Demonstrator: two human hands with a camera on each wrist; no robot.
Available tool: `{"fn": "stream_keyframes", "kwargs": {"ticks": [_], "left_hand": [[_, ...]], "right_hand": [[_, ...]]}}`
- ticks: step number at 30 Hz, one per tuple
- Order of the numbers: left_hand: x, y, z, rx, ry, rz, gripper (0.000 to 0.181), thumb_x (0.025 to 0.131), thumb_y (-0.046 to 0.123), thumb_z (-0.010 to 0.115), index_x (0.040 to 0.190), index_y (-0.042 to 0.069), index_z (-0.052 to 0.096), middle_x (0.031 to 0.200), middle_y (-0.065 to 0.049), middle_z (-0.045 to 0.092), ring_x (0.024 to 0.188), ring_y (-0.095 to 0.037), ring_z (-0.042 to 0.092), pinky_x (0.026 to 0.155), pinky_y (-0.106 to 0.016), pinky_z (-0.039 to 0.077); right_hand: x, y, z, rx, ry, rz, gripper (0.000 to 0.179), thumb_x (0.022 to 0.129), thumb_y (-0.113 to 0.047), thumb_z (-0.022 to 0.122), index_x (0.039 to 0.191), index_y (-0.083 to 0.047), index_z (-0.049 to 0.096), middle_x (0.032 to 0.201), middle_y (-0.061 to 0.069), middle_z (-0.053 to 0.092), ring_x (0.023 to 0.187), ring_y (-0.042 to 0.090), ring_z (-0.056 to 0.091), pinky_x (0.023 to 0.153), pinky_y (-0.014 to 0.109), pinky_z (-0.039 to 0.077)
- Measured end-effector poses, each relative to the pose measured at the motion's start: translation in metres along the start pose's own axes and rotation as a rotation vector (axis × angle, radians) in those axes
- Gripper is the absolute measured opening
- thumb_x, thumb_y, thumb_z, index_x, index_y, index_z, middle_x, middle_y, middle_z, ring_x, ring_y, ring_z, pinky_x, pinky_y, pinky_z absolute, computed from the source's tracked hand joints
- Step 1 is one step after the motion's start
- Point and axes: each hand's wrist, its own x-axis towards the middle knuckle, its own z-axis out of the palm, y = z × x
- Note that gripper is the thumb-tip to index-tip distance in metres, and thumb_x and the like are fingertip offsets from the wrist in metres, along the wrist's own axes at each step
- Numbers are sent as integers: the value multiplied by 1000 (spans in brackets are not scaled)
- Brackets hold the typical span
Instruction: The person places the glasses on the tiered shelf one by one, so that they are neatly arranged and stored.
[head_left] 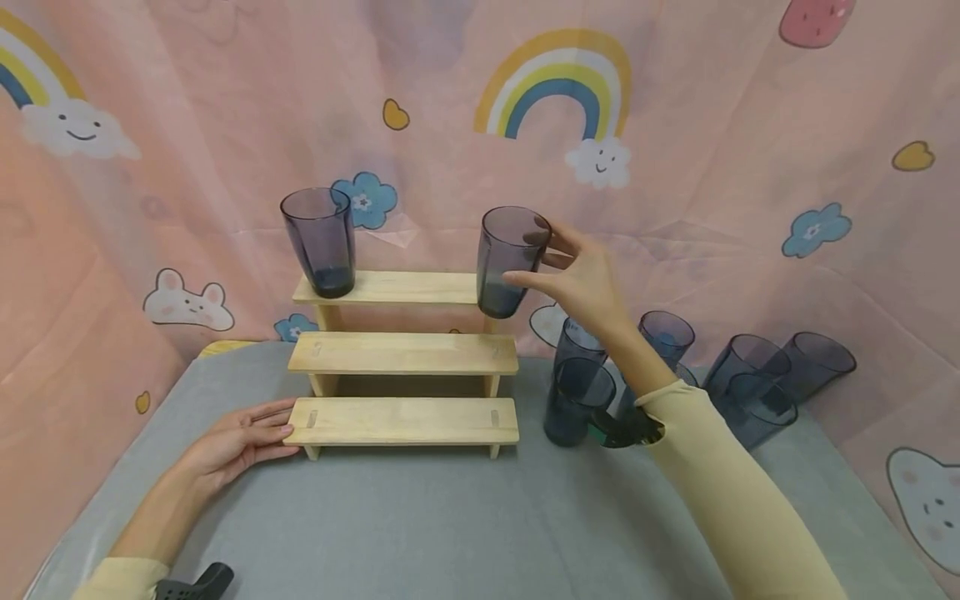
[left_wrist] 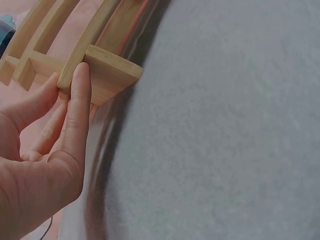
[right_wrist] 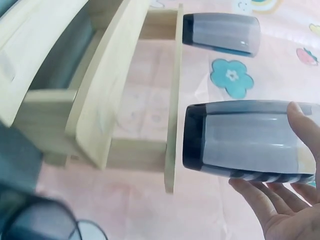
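Observation:
A three-step wooden display rack (head_left: 405, 421) stands on the grey cloth. My left hand (head_left: 232, 442) pinches the left end of its lowest board between thumb and fingers, as the left wrist view (left_wrist: 55, 145) shows close up. With thumb and fingers around its side, my right hand (head_left: 588, 279) holds a purple-grey tumbler (head_left: 498, 258) upright at the right end of the top board. In the right wrist view the base of this tumbler (right_wrist: 245, 140) is right at the board; whether it touches I cannot tell. A matching tumbler (head_left: 321, 242) stands at the top board's left end.
Several more tumblers stand to the right of the rack, some under my right forearm, such as a near tumbler (head_left: 577, 408) and a far right tumbler (head_left: 817, 367). A pink patterned curtain (head_left: 450, 167) hangs close behind the rack. Grey cloth (head_left: 450, 525) covers the table in front.

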Motion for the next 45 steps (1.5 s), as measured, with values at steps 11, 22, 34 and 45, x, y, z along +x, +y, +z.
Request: {"fn": "stream_keyframes", "kwargs": {"ticks": [11, 22, 34, 45], "left_hand": [[0, -1, -2, 3, -4, 16, 80, 96, -3, 58, 153, -9, 3, 125, -3, 55, 107, -18, 65, 94, -41, 53], [0, -4, -5, -8, -22, 14, 80, 96, -2, 58, 153, -10, 1, 125, -2, 56, 108, -18, 64, 95, -41, 53], [1, -2, -5, 12, -27, 31, 79, 97, -2, 58, 153, -10, 2, 128, -4, 54, 108, -19, 64, 95, -41, 53], [-1, -3, -3, 12, -11, 27, 79, 96, -2, 59, 153, -10, 4, 132, -7, 52, 108, -19, 64, 95, -42, 53]], "right_hand": [[23, -8, 43, 94, -9, -9, 85, 73, -23, 89, 147, -19, 47, 126, 7, 63, 117, 24, 61, 94, 39, 54], [46, -20, 90, 149, -38, -18, 83, 74, -21, 88, 146, -15, 48, 132, 8, 60, 117, 24, 61, 92, 33, 55], [55, -29, 106, 106, -56, 31, 89, 75, -25, 87, 150, -14, 41, 139, 12, 55, 119, 26, 60, 93, 33, 55], [50, -31, 105, 104, -99, 47, 89, 80, -25, 84, 153, -14, 35, 145, 13, 48, 126, 29, 54, 98, 36, 52]]}}
